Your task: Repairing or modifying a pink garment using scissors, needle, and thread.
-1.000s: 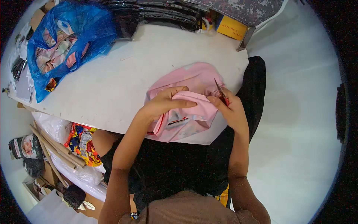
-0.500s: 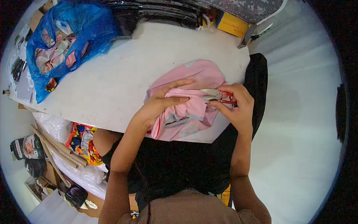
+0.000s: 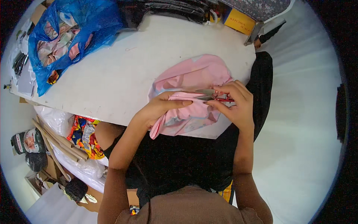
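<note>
A piece of pink cloth (image 3: pixel 209 67) with pale blue patches lies bunched at the right front of the white table. My left hand (image 3: pixel 161 108) pinches a fold of it, thumb on top and fingers beneath or behind the cloth. My right hand (image 3: pixel 235 100) is closed on the red handles of small scissors (image 3: pixel 204 93). Their metal blades point left along the upper edge of the fold, near my left fingers. The blades stand a little apart; whether cloth lies between them I cannot tell.
A blue plastic bag (image 3: pixel 100 22) of pink and pale cloth pieces stands at the table's (image 3: pixel 112 74) far left. Black plastic packs (image 3: pixel 175 11) and a yellow box (image 3: pixel 238 20) line the back. Cardboard tubes (image 3: pixel 59 140) and clear plastic wrap (image 3: pixel 56 119) lie below on the left.
The scissors and my right fingers have shifted slightly, and the blades now show more plainly above the fold. At the far right edge, a dark sleeve with a hand has come into view.
</note>
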A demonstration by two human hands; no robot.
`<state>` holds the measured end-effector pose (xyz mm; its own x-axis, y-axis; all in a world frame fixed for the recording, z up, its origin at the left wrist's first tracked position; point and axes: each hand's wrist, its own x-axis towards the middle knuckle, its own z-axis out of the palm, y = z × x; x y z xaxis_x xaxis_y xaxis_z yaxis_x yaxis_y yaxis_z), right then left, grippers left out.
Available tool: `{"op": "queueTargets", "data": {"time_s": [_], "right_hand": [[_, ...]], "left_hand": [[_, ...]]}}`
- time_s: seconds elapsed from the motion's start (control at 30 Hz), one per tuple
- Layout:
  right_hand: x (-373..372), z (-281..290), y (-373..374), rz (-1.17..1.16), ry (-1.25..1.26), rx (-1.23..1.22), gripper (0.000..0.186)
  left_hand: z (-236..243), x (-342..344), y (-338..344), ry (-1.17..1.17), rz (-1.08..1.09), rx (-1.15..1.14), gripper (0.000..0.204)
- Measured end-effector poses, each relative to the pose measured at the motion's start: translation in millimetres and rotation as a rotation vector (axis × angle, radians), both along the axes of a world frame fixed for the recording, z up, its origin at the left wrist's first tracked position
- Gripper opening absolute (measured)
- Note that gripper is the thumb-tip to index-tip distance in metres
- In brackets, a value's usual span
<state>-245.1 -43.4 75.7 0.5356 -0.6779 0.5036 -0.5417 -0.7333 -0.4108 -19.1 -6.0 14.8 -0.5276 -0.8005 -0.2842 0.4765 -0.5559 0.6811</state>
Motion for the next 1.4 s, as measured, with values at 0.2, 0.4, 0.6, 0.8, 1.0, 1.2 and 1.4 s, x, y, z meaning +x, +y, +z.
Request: {"op": "queueTargets", "data": {"time_s": [0.2, 0.4, 0.6, 0.8, 1.0, 1.2, 1.4], "right_hand": [[1.7, 0.2, 0.5, -0.015, 0.03, -0.029, 0.039], [4.7, -0.8, 0.2, -0.006, 0.031, -0.046, 0.039], [7.3, -4.3, 2.8, 0.015, 0.019, -0.02, 0.038], [13.6, -2.3, 13.6, -0.178, -0.439, 0.456, 0.03], [7.3, -7.8, 12.0, -0.01, -0.186, 0.414, 0.026], [22.4, -12.9, 12.3, 0.049, -0.094, 0.319, 0.034], [29.5, -24.2, 13.0, -0.001, -0.126, 0.229, 0.029]], "left_hand": [[-0.8, 2.3, 1.5, -0.011, -0.002, 0.01, 0.035], [0.0, 3.5, 2.2, -0.011, -0.012, 0.014, 0.035], [2.7, 1.8, 3.1, -0.062, -0.041, 0.022, 0.035], [-2.9, -1.1, 4.4, -0.026, -0.024, -0.023, 0.035], [-4.9, -0.4, 3.5, -0.09, -0.039, -0.045, 0.036], [-10.1, 1.0, 4.7, -0.012, -0.051, -0.055, 0.035], [-9.0, -2.0, 5.5, -0.015, -0.057, -0.031, 0.034]]}}
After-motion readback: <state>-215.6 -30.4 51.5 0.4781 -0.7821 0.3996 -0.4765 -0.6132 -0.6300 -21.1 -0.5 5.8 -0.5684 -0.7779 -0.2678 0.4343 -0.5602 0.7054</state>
